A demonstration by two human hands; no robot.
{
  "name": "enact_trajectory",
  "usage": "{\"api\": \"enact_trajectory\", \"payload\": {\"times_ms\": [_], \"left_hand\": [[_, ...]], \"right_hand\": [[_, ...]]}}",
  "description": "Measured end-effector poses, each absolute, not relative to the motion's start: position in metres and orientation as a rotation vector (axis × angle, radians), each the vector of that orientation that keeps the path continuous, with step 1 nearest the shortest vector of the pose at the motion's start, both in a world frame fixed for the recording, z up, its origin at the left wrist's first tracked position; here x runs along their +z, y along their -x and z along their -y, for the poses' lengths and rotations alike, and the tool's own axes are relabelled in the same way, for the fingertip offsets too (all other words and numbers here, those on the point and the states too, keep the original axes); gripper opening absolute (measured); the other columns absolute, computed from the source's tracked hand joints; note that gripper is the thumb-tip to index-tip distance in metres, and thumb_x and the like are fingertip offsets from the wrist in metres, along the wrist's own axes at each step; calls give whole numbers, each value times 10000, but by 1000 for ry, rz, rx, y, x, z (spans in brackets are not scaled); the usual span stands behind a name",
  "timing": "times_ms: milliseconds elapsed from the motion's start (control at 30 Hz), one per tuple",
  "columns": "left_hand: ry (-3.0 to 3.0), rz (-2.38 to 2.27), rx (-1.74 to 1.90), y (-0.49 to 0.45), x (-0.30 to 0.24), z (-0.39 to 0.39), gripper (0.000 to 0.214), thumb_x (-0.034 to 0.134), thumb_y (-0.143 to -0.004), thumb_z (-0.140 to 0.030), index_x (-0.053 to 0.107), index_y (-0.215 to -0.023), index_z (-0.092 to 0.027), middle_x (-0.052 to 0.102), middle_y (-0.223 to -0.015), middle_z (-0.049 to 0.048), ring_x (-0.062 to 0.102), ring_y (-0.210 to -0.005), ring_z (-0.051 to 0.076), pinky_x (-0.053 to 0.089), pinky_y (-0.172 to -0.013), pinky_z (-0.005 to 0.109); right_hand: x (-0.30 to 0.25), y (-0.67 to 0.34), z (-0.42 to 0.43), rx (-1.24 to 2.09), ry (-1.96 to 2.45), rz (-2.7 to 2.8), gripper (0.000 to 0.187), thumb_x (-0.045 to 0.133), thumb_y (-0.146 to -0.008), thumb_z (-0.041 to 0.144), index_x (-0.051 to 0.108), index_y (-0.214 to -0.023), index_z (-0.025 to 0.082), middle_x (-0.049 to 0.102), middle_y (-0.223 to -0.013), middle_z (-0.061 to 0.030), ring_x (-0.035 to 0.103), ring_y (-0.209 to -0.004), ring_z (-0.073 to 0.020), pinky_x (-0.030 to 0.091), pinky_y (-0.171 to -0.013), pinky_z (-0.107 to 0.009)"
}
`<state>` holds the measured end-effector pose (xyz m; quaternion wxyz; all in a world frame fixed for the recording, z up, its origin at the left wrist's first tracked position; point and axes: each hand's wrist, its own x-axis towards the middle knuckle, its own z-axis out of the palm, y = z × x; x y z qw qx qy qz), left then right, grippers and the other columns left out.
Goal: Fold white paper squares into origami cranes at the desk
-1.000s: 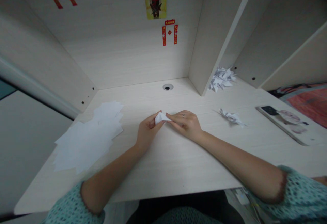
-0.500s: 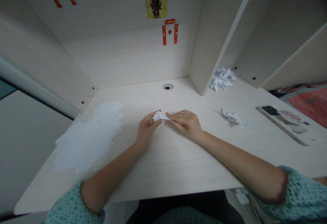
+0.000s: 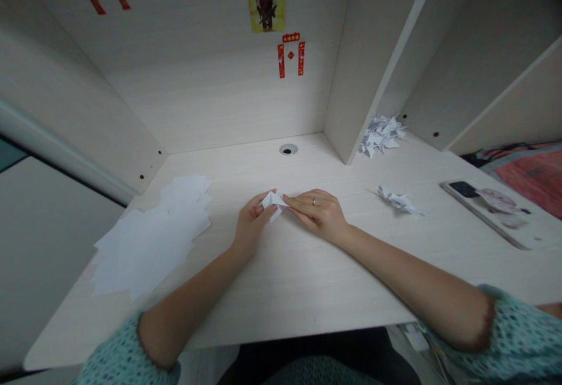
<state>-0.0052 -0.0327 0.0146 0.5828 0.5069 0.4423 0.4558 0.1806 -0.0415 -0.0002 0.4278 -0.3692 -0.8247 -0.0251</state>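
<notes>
A small piece of folded white paper (image 3: 274, 200) is held between my two hands, just above the middle of the desk. My left hand (image 3: 253, 219) grips its left side, thumb in front and fingers behind. On the right, my right hand (image 3: 319, 212), with a ring on one finger, pinches the paper's right corner. The paper shows a peaked fold on top and a flap hanging below. Part of it is hidden by the fingers.
White paper sheets (image 3: 151, 239) lie spread at the left. Several folded paper pieces (image 3: 398, 200) sit to the right, and a larger heap (image 3: 381, 134) rests behind the upright divider (image 3: 373, 63). A phone (image 3: 487, 212) lies at the far right of the desk (image 3: 302, 291).
The lower flap of the folded paper shows a little more below the fingers. Both hands keep their grip and have barely moved.
</notes>
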Motion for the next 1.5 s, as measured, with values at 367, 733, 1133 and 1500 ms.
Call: {"api": "enact_trajectory", "payload": {"times_ms": [367,733,1133,1500], "left_hand": [[-1355,-1006,1069,8,7,29,418,606,-778,-342,603,-1158,-167,679,-924,38,604,-804,152,469,-705,249],[-1888,-1229,1051,9,1,30,441,650,-759,-325,582,-1193,-282,639,-980,23,618,-819,134,527,-767,286],[-1530,-966,1177,10,3,26,395,671,-741,-265,586,-1121,-195,682,-1065,70,654,-945,189,517,-809,298],[-1705,-1156,1071,11,9,34,412,653,-757,-286,588,-1162,-247,690,-1034,47,664,-889,185,531,-688,259]], "right_hand": [[0,-182,40,-170,885,2086,332,540,-880,211,590,-1206,246,731,-971,-19,674,-864,-151,492,-785,-298],[4,-184,42,-222,948,2098,336,515,-883,181,588,-1204,252,722,-981,-22,643,-904,-175,480,-792,-324],[-7,-172,35,773,1011,1608,263,631,-804,338,689,-1046,252,703,-973,-59,637,-894,-196,498,-824,-355],[-7,-167,39,956,1014,1502,234,701,-721,370,738,-920,251,742,-900,-38,673,-822,-210,520,-755,-342]]}}
